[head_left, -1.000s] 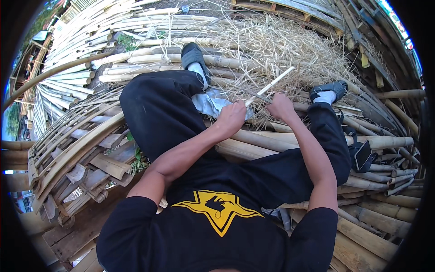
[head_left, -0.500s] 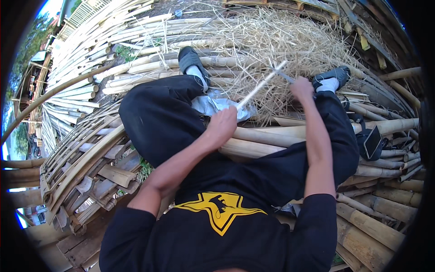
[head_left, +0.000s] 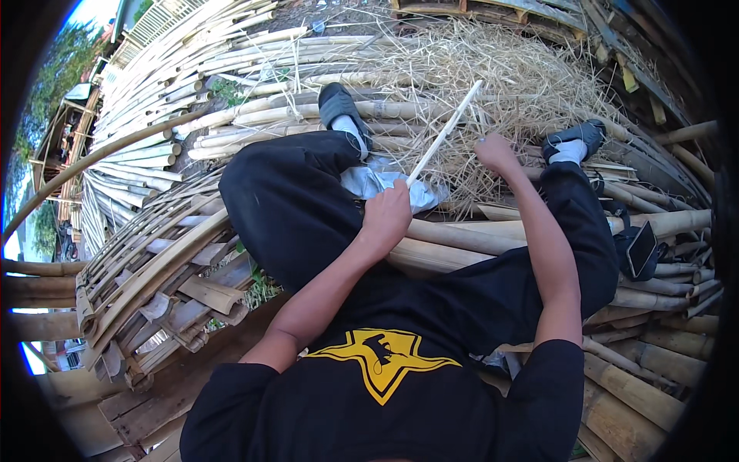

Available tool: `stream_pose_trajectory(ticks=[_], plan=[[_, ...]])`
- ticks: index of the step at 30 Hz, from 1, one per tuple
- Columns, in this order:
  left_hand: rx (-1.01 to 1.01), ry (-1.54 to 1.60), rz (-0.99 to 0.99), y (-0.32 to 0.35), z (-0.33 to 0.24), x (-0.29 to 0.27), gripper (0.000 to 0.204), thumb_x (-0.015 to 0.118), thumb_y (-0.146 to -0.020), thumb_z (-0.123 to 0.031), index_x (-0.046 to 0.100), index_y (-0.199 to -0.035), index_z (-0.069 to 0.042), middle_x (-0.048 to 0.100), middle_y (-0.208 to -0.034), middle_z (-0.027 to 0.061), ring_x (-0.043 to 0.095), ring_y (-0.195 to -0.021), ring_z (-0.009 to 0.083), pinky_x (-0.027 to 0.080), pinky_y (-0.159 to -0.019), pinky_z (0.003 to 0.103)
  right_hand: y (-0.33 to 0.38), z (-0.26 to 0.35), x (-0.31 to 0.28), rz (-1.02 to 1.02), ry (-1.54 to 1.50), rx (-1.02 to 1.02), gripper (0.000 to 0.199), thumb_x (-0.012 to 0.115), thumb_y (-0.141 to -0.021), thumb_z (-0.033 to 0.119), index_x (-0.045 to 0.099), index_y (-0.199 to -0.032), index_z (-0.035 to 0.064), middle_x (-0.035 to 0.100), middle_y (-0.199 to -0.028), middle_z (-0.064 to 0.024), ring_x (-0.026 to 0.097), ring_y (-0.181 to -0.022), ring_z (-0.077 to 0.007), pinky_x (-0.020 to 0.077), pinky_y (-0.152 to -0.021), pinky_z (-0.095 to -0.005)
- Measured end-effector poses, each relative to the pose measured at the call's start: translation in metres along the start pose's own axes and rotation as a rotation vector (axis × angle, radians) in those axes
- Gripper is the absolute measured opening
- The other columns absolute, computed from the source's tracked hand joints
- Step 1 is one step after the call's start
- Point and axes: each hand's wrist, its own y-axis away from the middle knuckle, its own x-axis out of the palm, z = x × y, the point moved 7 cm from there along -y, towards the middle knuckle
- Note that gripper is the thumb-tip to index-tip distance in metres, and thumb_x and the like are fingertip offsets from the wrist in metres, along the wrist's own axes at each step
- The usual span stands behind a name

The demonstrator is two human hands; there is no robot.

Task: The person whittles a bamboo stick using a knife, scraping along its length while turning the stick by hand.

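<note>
The left hand (head_left: 387, 214) grips the near end of a pale strip (head_left: 446, 132), which slants far and right over the straw (head_left: 508, 69). To its right, the right hand (head_left: 497, 152) is curled around a knife (head_left: 482, 140) that barely shows. Nearer, the black shirt (head_left: 369, 431) bears a yellow star-like emblem (head_left: 382, 383) with a black figure inside.

A head-worn fisheye camera looks down and forward past the nearby shirt (head_left: 369, 422) toward the left hand (head_left: 388, 211) and right hand (head_left: 497, 153).
</note>
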Motion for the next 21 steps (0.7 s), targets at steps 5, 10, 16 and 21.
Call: stream_pose_trajectory(ticks=[5,10,16,21], plan=[[-0.017,-0.098,-0.032,-0.009,0.000,-0.005,0.007,0.047,-0.086,-0.006,0.047,-0.086,0.000,0.062,-0.065,0.0198,0.064,-0.061,0.0366,0.050,-0.053,0.047,0.060,0.049,0.019,-0.171,0.608,-0.358,0.031,0.057,-0.075,0.021,0.065,-0.087,-0.0063,0.064,-0.088,-0.0282,0.064,-0.086,-0.0405,0.0526,-0.076,-0.0453],[0.032,-0.177,-0.044,-0.010,-0.012,-0.012,0.002,0.049,-0.083,-0.003,0.050,-0.082,-0.001,0.064,-0.064,0.0160,0.067,-0.061,0.0294,0.053,-0.052,0.038,0.074,0.044,0.023,-0.124,0.625,-0.352,0.032,0.060,-0.074,0.023,0.065,-0.085,-0.0061,0.064,-0.090,-0.0275,0.064,-0.086,-0.0400,0.0523,-0.077,-0.0457],[0.139,-0.057,-0.006,-0.008,-0.013,0.008,0.004,0.048,-0.081,-0.003,0.047,-0.084,0.001,0.062,-0.065,0.0203,0.064,-0.060,0.0359,0.050,-0.052,0.045,0.048,0.016,0.014,-0.203,0.686,-0.332,0.030,0.063,-0.072,0.025,0.066,-0.084,-0.0027,0.065,-0.091,-0.0258,0.065,-0.087,-0.0388,0.0529,-0.077,-0.0443],[0.102,-0.052,0.086,0.016,-0.014,0.000,0.005,0.047,-0.083,-0.004,0.046,-0.083,0.002,0.060,-0.064,0.0212,0.063,-0.061,0.0371,0.050,-0.055,0.047,-0.009,-0.029,-0.040,-0.311,0.593,-0.124,0.033,0.063,-0.075,0.025,0.066,-0.093,-0.0032,0.064,-0.096,-0.0262,0.064,-0.093,-0.0378,0.0523,-0.080,-0.0444]])
